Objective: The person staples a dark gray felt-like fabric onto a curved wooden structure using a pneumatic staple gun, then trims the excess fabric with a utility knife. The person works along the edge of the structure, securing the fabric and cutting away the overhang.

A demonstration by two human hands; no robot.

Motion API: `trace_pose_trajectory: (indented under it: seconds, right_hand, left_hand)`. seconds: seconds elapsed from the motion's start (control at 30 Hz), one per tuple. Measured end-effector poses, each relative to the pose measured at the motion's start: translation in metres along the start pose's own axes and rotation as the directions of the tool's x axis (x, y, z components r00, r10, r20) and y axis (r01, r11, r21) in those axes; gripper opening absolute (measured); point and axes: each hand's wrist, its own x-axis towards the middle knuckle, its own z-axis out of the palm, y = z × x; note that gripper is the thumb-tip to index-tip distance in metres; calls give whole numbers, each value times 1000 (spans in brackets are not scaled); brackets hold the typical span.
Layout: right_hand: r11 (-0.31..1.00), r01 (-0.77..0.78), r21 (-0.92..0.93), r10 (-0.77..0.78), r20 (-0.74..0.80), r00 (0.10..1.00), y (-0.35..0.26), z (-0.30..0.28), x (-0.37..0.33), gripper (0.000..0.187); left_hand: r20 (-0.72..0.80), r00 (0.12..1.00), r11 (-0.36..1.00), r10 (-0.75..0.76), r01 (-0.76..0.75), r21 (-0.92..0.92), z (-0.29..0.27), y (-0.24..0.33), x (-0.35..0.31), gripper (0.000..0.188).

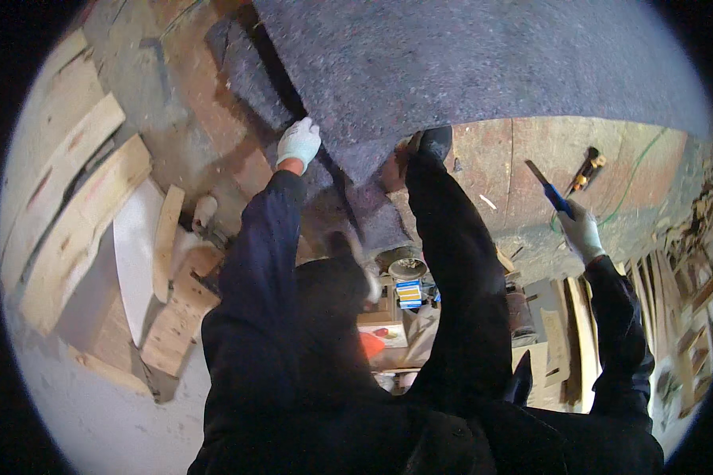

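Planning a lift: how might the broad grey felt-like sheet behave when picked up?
The sheet probably flops, looking like soft fabric. Its matte, fuzzy surface suggests little slipping. Spreading well past the white-gloved left hand, it may drag.

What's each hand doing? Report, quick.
Left hand: at the grey cloth; whether it grips cannot be told.
Right hand: closed, holding the blue-handled tool.

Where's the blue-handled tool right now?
Head view, right side: the blue-handled tool is in the right hand, just left of the black-and-orange tool.
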Motion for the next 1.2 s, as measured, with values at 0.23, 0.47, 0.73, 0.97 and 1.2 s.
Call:
trace_pose_trajectory:
  seconds: [0.23, 0.47, 0.73, 0.97, 1.2]
  right_hand:
    - [994, -90, -54, 97, 139, 986, 6, -6, 27, 18]
    - [988, 120, -101, -108, 115, 987, -44, 3, 32, 17]
    - [995, 97, -34, -85, 258, 962, -91, 30, 14, 22]
    - [967, 243, -71, -220, 240, 945, -181, 57, 9, 34]
    - [900, 424, -103, -391, 241, 889, -246, 126, 12, 55]
  left_hand:
    - [-30, 996, 991, -87, 83, -104, 22, 2, -26, 37]
    - [-108, 972, 966, -207, 186, -180, 27, 17, -38, 35]
    - [-85, 994, 992, -63, 53, -114, 35, 2, -50, 40]
    - [-86, 996, 968, 39, -59, -246, 47, -29, -53, 49]
    - [-203, 979, 860, 5, -108, -499, 87, -44, -51, 62]
